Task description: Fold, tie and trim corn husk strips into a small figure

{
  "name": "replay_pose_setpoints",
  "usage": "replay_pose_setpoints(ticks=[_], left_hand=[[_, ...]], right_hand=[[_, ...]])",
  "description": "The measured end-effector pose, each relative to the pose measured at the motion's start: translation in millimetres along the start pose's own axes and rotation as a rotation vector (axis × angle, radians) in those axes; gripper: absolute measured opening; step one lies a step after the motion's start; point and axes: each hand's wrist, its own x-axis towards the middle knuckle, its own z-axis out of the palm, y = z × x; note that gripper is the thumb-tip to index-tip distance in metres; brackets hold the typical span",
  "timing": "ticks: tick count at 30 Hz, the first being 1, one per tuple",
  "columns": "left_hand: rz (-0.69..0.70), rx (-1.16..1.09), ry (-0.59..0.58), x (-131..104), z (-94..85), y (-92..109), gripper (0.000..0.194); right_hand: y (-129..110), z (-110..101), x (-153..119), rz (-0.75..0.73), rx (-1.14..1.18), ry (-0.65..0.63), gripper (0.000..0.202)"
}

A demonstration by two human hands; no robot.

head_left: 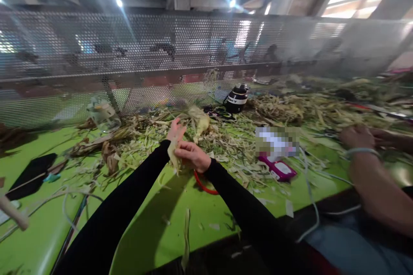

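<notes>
My left hand [176,130] is raised over the green table [155,219], its fingers wrapped round a pale plant stalk whose leafy yellowish head [200,122] leans to the right, partly blurred. Just below and to the right, my right hand [193,154] pinches a pale leafy strip [174,157] that hangs beneath my left hand. Under my right wrist lies a red ring-shaped object [204,185], partly hidden by the sleeve. A single long peel [186,236] rests near the table's front edge.
Plant scraps [232,150] cover the table's middle. Behind them stand a black flask [237,99] and a clear jar [103,115], before a perforated metal screen [145,60]. A purple packet [279,168] lies right, a black phone-like slab [32,176] left. Another person's hands [358,137] work at far right.
</notes>
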Motion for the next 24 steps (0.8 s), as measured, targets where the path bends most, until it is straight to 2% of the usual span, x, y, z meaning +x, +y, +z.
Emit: replay_pose_setpoints(ticks=[2, 3, 5, 8, 11, 16, 21, 24], left_hand=[[-0.043, -0.017, -0.018, -14.4, -14.1, -1.6, 0.03], [-0.064, -0.028, -0.036, -24.4, -21.6, -3.1, 0.03], [-0.095, -0.042, -0.067, -45.9, -35.9, -6.5, 0.042], [-0.072, -0.046, -0.117, -71.9, -53.4, -10.3, 0.04], [-0.05, -0.039, -0.117, -85.8, -67.6, -9.9, 0.042], [-0.135, -0.12, -0.084, -99.9, -85.2, -6.7, 0.04], [-0.108, -0.23, -0.024, -105.8, -90.4, -11.0, 0.034], [-0.05, -0.204, -0.026, -103.3, -92.7, -13.1, 0.032]], right_hand=[[3.5, -4.6, 5.8, -0.031, -0.019, 0.09, 0.036], [5.0, -5.9, 8.4, -0.043, -0.036, 0.135, 0.034], [7.8, -5.9, 12.1, -0.056, -0.081, 0.208, 0.031], [11.8, 0.3, 13.6, -0.039, -0.164, 0.242, 0.028], [14.5, 9.0, 11.3, -0.006, -0.245, 0.218, 0.028], [13.2, 15.4, 7.9, 0.029, -0.369, 0.222, 0.033], [9.5, 21.5, 7.3, 0.077, -0.405, 0.044, 0.034], [10.0, 25.1, 6.8, 0.056, -0.441, 0.024, 0.032]])
